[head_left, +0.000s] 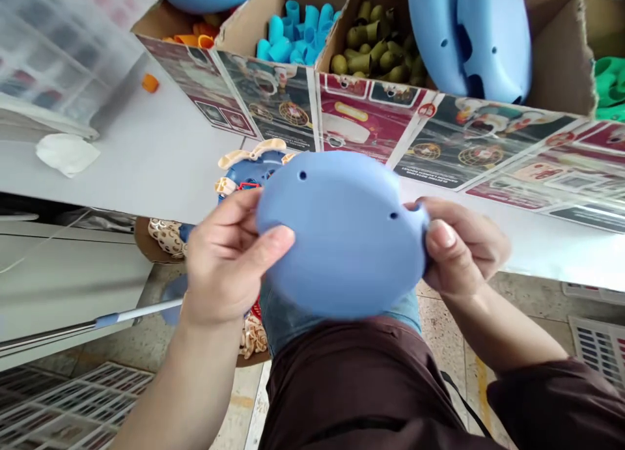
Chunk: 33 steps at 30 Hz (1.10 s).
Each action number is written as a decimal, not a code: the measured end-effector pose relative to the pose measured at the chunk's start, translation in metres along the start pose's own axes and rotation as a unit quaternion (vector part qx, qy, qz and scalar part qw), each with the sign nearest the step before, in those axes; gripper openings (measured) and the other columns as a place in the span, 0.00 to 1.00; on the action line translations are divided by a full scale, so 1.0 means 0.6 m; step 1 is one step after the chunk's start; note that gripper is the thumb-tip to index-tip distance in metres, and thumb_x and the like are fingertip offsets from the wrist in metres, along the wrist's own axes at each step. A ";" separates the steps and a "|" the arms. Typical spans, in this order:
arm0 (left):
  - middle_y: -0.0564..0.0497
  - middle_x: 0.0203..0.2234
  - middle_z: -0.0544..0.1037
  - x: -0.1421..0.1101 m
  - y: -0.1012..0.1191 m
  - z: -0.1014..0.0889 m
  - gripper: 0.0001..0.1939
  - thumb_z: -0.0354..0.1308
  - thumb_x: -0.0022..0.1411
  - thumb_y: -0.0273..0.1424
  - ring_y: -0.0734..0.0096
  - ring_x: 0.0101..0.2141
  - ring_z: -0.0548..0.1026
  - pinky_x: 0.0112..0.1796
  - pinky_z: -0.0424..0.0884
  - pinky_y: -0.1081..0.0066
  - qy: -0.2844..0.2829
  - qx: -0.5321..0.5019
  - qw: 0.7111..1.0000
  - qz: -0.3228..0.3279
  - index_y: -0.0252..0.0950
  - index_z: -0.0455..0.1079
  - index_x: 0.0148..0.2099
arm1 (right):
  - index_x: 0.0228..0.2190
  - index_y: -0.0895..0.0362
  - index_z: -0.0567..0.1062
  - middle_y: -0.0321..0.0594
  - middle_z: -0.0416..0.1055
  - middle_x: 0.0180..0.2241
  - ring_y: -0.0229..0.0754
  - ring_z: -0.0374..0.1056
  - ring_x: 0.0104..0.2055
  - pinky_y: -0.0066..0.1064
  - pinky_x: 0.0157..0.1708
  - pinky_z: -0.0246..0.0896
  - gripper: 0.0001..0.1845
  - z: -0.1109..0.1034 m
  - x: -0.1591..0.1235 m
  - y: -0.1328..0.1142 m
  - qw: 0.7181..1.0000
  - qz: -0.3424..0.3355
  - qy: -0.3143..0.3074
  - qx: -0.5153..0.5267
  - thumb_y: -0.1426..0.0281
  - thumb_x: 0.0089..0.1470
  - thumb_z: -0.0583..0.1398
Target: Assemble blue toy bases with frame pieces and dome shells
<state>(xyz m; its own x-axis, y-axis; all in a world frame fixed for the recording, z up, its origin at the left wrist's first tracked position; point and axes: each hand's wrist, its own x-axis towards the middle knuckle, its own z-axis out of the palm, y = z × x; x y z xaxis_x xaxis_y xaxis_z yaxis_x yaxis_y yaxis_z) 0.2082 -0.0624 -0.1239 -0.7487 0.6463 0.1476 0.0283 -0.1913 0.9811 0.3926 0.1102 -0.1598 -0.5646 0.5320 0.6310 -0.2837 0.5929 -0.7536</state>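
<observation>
Left hand [227, 258] and right hand [461, 248] are pinching a blue plastic shell [342, 235] by opposite edges; its smooth curve could slip from light fingertip pressure, dropping it.

**Q:** Anything legible on the printed cardboard box panels [366, 121]?
**A:** Nothing readable. Product artwork with small print, too small and blurred to make out.

**Q:** The maroon panel?
**A:** A small red round badge [426, 109] at its top edge; possibly lettering inside, unconfirmed.

**Q:** Blue plastic shell [342, 238]?
**A:** Two small holes; no marking made out.

**Q:** Printed cardboard sheet on the floor [600, 349]?
**A:** Rows of small pictures; no words readable.
</observation>
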 end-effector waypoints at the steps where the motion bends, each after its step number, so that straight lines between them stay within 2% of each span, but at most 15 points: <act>1: 0.53 0.31 0.84 0.004 0.006 -0.011 0.19 0.76 0.52 0.33 0.77 0.28 0.78 0.30 0.76 0.80 0.050 -0.008 0.999 0.007 0.37 0.82 0.47 | 0.46 0.50 0.80 0.36 0.72 0.25 0.40 0.65 0.22 0.36 0.23 0.60 0.11 0.011 0.002 0.004 0.999 -0.022 0.010 0.028 0.65 0.67 0.60; 3: 0.54 0.35 0.85 0.017 0.019 -0.040 0.17 0.75 0.53 0.32 0.77 0.30 0.80 0.34 0.77 0.81 0.142 -0.006 0.990 0.010 0.37 0.83 0.46 | 0.49 0.53 0.79 0.33 0.66 0.21 0.39 0.61 0.20 0.36 0.22 0.57 0.13 0.031 0.006 0.012 0.997 -0.040 0.016 0.069 0.69 0.65 0.61; 5: 0.54 0.36 0.86 0.037 0.027 -0.074 0.17 0.76 0.51 0.32 0.77 0.32 0.81 0.35 0.78 0.82 0.212 0.019 0.977 -0.017 0.37 0.83 0.45 | 0.53 0.55 0.76 0.32 0.66 0.20 0.39 0.62 0.20 0.36 0.23 0.59 0.16 0.047 0.010 0.021 0.997 -0.029 -0.010 0.068 0.72 0.65 0.59; 7: 0.54 0.35 0.86 0.060 0.029 -0.104 0.19 0.77 0.48 0.32 0.77 0.30 0.80 0.32 0.77 0.83 0.252 0.055 0.963 -0.073 0.37 0.83 0.44 | 0.52 0.56 0.75 0.33 0.69 0.21 0.39 0.64 0.22 0.35 0.25 0.60 0.16 0.061 0.013 0.031 0.998 -0.032 -0.049 0.037 0.75 0.64 0.58; 9: 0.53 0.34 0.86 0.084 0.025 -0.126 0.20 0.78 0.46 0.33 0.77 0.30 0.80 0.29 0.76 0.84 0.267 0.072 0.954 -0.113 0.37 0.83 0.43 | 0.48 0.57 0.74 0.34 0.70 0.22 0.38 0.64 0.22 0.33 0.24 0.59 0.14 0.078 0.014 0.043 0.995 -0.040 -0.094 0.011 0.78 0.62 0.58; 11: 0.52 0.36 0.86 0.104 0.018 -0.135 0.19 0.78 0.46 0.34 0.76 0.30 0.80 0.29 0.76 0.83 0.246 0.074 0.956 -0.139 0.38 0.83 0.43 | 0.45 0.57 0.74 0.34 0.70 0.21 0.38 0.64 0.21 0.32 0.24 0.58 0.12 0.096 0.012 0.055 0.991 -0.042 -0.125 0.005 0.80 0.60 0.58; 15: 0.52 0.37 0.86 0.131 0.005 -0.129 0.17 0.75 0.52 0.35 0.73 0.32 0.81 0.33 0.78 0.80 0.120 0.084 0.969 -0.198 0.41 0.83 0.45 | 0.43 0.59 0.75 0.34 0.70 0.21 0.38 0.62 0.21 0.31 0.24 0.57 0.11 0.125 0.010 0.074 0.989 0.003 -0.147 0.004 0.80 0.61 0.57; 17: 0.53 0.39 0.86 0.138 0.001 -0.125 0.17 0.74 0.55 0.36 0.71 0.35 0.81 0.36 0.78 0.80 0.090 0.109 0.970 -0.197 0.43 0.82 0.48 | 0.42 0.58 0.75 0.33 0.69 0.21 0.38 0.62 0.22 0.31 0.24 0.56 0.10 0.132 0.013 0.078 0.986 0.038 -0.160 0.006 0.79 0.62 0.56; 21: 0.51 0.44 0.85 0.144 0.000 -0.130 0.23 0.73 0.55 0.39 0.66 0.40 0.81 0.37 0.78 0.79 0.117 0.208 0.952 -0.191 0.41 0.80 0.53 | 0.41 0.57 0.74 0.33 0.69 0.21 0.38 0.61 0.22 0.31 0.25 0.55 0.10 0.134 0.021 0.078 0.976 0.079 -0.202 -0.004 0.79 0.63 0.55; 25: 0.51 0.48 0.84 0.146 0.005 -0.144 0.25 0.73 0.54 0.40 0.59 0.45 0.81 0.39 0.81 0.75 0.126 0.263 0.930 -0.223 0.43 0.79 0.55 | 0.42 0.58 0.74 0.34 0.70 0.23 0.38 0.60 0.22 0.33 0.26 0.56 0.10 0.133 0.028 0.074 0.967 0.103 -0.235 -0.002 0.78 0.63 0.53; 30: 0.59 0.44 0.85 0.144 0.009 -0.149 0.23 0.74 0.51 0.41 0.62 0.40 0.83 0.31 0.80 0.78 0.224 0.309 0.890 -0.251 0.51 0.81 0.51 | 0.41 0.59 0.75 0.40 0.77 0.27 0.39 0.71 0.25 0.33 0.27 0.64 0.14 0.133 0.039 0.070 0.969 0.098 -0.226 -0.012 0.74 0.70 0.50; 31: 0.59 0.44 0.85 0.144 0.008 -0.149 0.23 0.74 0.51 0.42 0.60 0.41 0.84 0.31 0.81 0.78 0.222 0.314 0.885 -0.264 0.52 0.81 0.51 | 0.40 0.59 0.76 0.41 0.78 0.28 0.39 0.72 0.26 0.33 0.28 0.65 0.16 0.132 0.039 0.070 0.969 0.093 -0.228 -0.021 0.73 0.71 0.49; 33: 0.59 0.45 0.85 0.144 0.005 -0.149 0.22 0.71 0.55 0.44 0.57 0.45 0.83 0.33 0.82 0.76 0.179 0.344 0.882 -0.268 0.54 0.80 0.53 | 0.37 0.59 0.77 0.42 0.78 0.27 0.40 0.74 0.26 0.33 0.29 0.67 0.18 0.132 0.036 0.067 0.966 0.094 -0.236 -0.042 0.72 0.72 0.49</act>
<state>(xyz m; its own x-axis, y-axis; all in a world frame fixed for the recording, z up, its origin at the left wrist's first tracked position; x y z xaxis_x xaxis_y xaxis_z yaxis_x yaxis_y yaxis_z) 0.0842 -0.0732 -0.1197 -0.9341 0.2105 -0.2883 -0.0896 0.6436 0.7601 0.3079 0.0978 -0.1913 -0.8962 0.3115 0.3159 -0.0897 0.5700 -0.8167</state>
